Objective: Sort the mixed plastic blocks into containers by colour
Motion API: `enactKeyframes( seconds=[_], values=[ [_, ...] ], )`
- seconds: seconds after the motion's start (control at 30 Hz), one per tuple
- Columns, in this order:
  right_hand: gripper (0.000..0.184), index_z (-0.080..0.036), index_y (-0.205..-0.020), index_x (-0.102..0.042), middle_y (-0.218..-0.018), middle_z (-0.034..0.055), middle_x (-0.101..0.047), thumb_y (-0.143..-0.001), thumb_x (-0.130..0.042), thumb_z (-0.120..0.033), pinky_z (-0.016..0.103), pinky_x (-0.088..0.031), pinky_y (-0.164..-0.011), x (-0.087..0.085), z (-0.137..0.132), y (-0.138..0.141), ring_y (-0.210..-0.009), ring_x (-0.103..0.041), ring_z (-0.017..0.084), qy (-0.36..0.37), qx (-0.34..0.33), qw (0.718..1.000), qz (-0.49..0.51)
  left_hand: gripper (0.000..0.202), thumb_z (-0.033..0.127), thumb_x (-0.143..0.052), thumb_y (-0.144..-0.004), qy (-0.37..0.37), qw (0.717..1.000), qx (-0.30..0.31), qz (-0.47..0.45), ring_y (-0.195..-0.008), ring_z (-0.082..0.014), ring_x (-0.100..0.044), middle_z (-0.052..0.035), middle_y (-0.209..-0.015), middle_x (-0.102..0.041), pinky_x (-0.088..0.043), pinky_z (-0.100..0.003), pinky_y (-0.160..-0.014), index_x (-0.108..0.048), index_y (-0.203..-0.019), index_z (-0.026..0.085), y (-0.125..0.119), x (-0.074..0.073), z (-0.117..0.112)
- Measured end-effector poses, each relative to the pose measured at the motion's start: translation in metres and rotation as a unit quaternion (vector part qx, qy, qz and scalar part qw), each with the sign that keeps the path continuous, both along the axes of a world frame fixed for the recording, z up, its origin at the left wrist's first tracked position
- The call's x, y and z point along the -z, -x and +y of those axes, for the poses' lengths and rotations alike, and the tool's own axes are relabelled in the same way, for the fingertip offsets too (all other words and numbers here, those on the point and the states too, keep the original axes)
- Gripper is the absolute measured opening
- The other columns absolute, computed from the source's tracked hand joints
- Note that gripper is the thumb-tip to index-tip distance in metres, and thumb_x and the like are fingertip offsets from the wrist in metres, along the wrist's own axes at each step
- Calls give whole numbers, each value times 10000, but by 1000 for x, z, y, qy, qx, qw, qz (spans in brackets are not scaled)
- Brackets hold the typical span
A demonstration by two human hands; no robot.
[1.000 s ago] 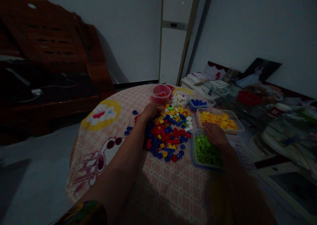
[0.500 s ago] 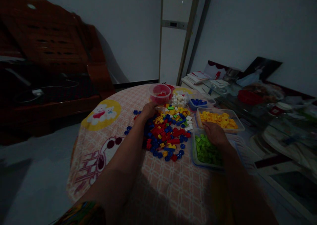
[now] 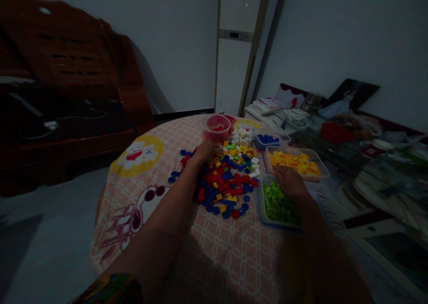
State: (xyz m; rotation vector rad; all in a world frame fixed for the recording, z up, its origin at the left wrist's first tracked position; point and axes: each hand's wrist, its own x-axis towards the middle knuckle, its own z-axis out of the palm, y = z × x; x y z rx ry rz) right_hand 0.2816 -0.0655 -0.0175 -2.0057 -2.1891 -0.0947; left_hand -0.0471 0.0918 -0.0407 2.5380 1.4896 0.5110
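Head view: the left hand (image 3: 205, 151) is at the far-left part of a loose brick pile (image 3: 219, 178), fingers bent downward; whether a piece is gripped cannot be told. The pile, mixed red, blue, yellow, green and white, lies on a pink patterned tablecloth (image 3: 230, 255), with several blue pieces at its left edge. The right hand (image 3: 289, 181) is over the adjoining edges of the yellow-brick container (image 3: 310, 178) and the green-brick container (image 3: 262, 206), right of the pile; its fingers are curled, and whether they grasp anything cannot be told. Beyond the pile stand a pink tub (image 3: 216, 136) with red pieces inside, a heap of white bricks (image 3: 241, 136) and, farther right, a clear container (image 3: 285, 139) holding blue bricks (image 3: 267, 139)
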Motion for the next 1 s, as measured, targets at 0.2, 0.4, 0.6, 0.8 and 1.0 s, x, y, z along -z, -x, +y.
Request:
enactKeyframes(
  seconds=[0.2, 0.4, 0.6, 0.8, 1.0],
  values=[
    [386, -150, -1212, -712, -1245, 174, -721, -1014, -386, -210, 376, -473, -1023, -1, 1, 0, -1146, -668, 269, 4, -3, 1000, 7, 491, 67, -400, -906, -28, 996, 64, -46, -1237, -209, -626, -107, -1328, -684, -461, -329, -1099, -717, -1270, 155, -43, -28, 10],
    [415, -146, -1194, -722, -1191, 160, -740, -1019, -354, -220, 364, -483, -1008, -5, -1, 1, -1132, -672, 263, 11, -2, 1000, -2, 500, 73, -448, -892, -51, 993, 79, -72, -1338, -230, -557, -112, -1477, -584, -418, -373, -1149, -672, -1331, 154, -59, -55, 18],
    [407, -133, -1171, -726, -1195, 163, -735, -1016, -358, -210, 354, -468, -1015, -4, -1, 2, -1128, -670, 258, 18, 0, 1000, -5, 298, 189, -600, -841, 18, 995, 84, -46, -962, -222, -717, -61, -1022, -791, -533, -312, -915, -799, -1063, 180, -35, -36, -9],
    [409, -155, -1172, -722, -1207, 151, -734, -1025, -348, -232, 359, -474, -1007, 0, 0, 0, -1118, -673, 255, 1, -2, 1000, -10, 154, 205, -684, -763, 93, 993, 65, 17, -751, -171, -688, -40, -815, -782, -470, -232, -686, -810, -843, 169, -22, -28, -24],
    [407, -160, -1182, -725, -1210, 151, -735, -1010, -362, -224, 380, -487, -995, 2, 1, -2, -1112, -675, 265, -7, -4, 1000, 0, 179, 305, -679, -779, 100, 994, 18, 47, -646, -155, -639, -14, -650, -726, -421, -229, -600, -797, -745, 174, 6, -43, -24]
  ],
)
